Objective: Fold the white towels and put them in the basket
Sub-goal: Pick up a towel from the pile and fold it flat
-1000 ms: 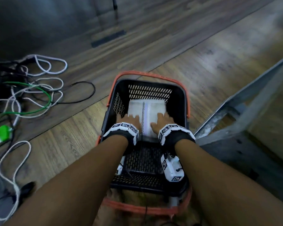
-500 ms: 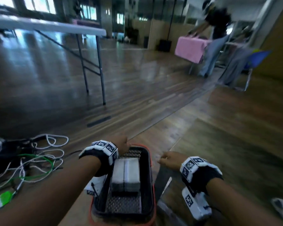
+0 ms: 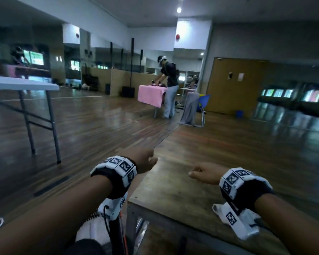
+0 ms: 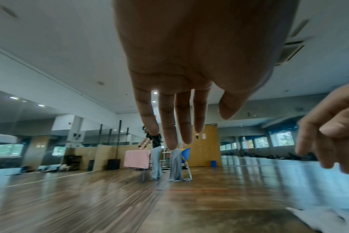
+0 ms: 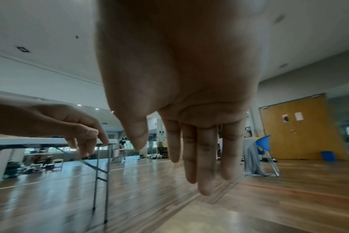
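1. Changed, view: a second ago I am looking down into the basket. Now the head camera faces out across the hall, and the basket is almost lost below the frame.
2. Changed, left grip [image 3: 144,161]: a second ago it presses flat on the folded white towel in the basket. Now it is lifted clear, released, with fingers [image 4: 170,126] straight and loose, holding nothing.
3. Changed, right grip [image 3: 203,174]: same lift, now above the wooden desk [image 3: 182,196]. It is released and empty, with fingers [image 5: 206,157] hanging relaxed.
4. Meaning: I judge one folded towel as delivered into the basket. Both grips are free to fetch the next towel.
5. Task item, location: the folded towel was last seen inside the basket, on the floor just left of the desk. I cannot confirm it in the present views.
6. Cut off: a black and orange sliver [image 3: 121,236] at the bottom edge is probably the basket. A white patch [image 3: 89,229] beside it could be towel or wrist gear; I cannot tell.
7. Hard to make out: a pale blurred shape [image 4: 329,217] low in the left wrist view may be another white towel on the desk. My right forearm hides that area from the head camera.
8. Background: white folding table [image 3: 22,83]; another person [image 3: 169,85] at a pink-covered table [image 3: 150,94]. Neither is involved.
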### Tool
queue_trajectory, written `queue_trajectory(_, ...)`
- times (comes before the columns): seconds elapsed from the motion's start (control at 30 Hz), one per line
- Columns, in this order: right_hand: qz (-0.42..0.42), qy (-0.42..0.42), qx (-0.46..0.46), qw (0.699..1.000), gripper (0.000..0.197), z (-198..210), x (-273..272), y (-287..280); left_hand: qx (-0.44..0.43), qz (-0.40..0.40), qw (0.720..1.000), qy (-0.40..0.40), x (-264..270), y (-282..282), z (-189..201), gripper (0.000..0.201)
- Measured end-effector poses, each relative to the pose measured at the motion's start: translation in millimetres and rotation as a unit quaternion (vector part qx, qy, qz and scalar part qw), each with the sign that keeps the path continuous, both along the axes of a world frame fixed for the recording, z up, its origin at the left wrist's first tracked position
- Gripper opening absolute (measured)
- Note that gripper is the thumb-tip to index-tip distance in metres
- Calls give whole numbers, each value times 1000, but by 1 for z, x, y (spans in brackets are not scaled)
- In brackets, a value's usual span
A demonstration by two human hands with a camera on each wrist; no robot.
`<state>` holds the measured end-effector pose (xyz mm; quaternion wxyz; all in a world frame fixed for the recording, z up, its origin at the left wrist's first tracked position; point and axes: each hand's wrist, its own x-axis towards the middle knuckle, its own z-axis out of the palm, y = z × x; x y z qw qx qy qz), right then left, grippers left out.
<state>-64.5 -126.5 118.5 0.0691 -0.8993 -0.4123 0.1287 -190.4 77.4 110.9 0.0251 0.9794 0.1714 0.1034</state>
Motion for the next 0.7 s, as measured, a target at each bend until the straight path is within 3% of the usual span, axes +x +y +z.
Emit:
queue_trajectory(0.27,-96,4,-25,995,47,-1,19,-95,8,-118,993,-10,60,-75,-10,38)
queue_trajectory(0.7,-217,49,-34,974,47,-93,83,-187,-4,-208,972,108,158,-148,-89,41)
